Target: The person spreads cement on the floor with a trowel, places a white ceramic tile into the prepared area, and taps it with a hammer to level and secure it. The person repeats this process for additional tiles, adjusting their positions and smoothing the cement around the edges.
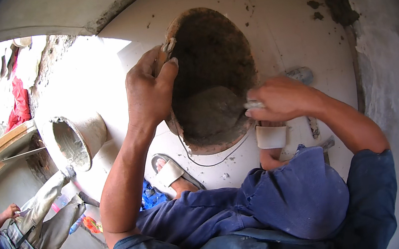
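Note:
A round, mortar-crusted bucket (pixel 199 147) stands in front of me, with grey wet mortar (pixel 212 107) in its lower part and a thin wire handle hanging toward my feet. My left hand (pixel 146 83) is closed around its left rim, thumb toward the inside. At the right rim, my right hand (pixel 279 99) has its fingers curled, slightly blurred, around a small pale, mortar-smeared piece. What that piece belongs to is hidden. Just behind this hand lies a greyish rounded object (pixel 300 76).
My sandalled feet (pixel 170 172) flank the bucket's near side. A second mortar-coated bucket (pixel 96 128) lies tipped at the left, near a curved wooden edge (pixel 5 145). Another person (pixel 37 231) is at the lower left. A wall (pixel 394 73) rises at the right; mortar spots dot the pale floor.

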`<act>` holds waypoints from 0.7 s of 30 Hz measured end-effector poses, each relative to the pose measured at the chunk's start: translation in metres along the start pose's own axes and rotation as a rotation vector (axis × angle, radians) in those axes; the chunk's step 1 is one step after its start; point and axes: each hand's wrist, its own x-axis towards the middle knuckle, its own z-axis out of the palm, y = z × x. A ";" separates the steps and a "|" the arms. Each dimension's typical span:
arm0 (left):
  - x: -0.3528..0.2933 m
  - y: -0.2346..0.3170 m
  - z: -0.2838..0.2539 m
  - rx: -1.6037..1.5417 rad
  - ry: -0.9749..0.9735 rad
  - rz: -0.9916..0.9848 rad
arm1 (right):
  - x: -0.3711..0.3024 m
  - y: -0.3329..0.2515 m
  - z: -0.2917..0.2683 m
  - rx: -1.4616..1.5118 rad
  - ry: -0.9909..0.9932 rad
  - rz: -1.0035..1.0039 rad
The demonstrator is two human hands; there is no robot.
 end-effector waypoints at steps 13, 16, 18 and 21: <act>0.011 -0.015 -0.025 -0.133 -0.134 0.023 | -0.084 0.080 0.060 0.482 0.430 0.063; 0.012 -0.023 -0.031 -0.052 -0.121 0.026 | -0.126 0.131 0.063 0.950 0.417 0.254; 0.014 -0.028 -0.033 -0.083 -0.104 0.014 | -0.156 0.176 0.049 1.231 0.589 0.632; 0.017 -0.030 -0.034 -0.130 -0.136 -0.015 | -0.231 0.201 0.033 0.990 0.967 0.957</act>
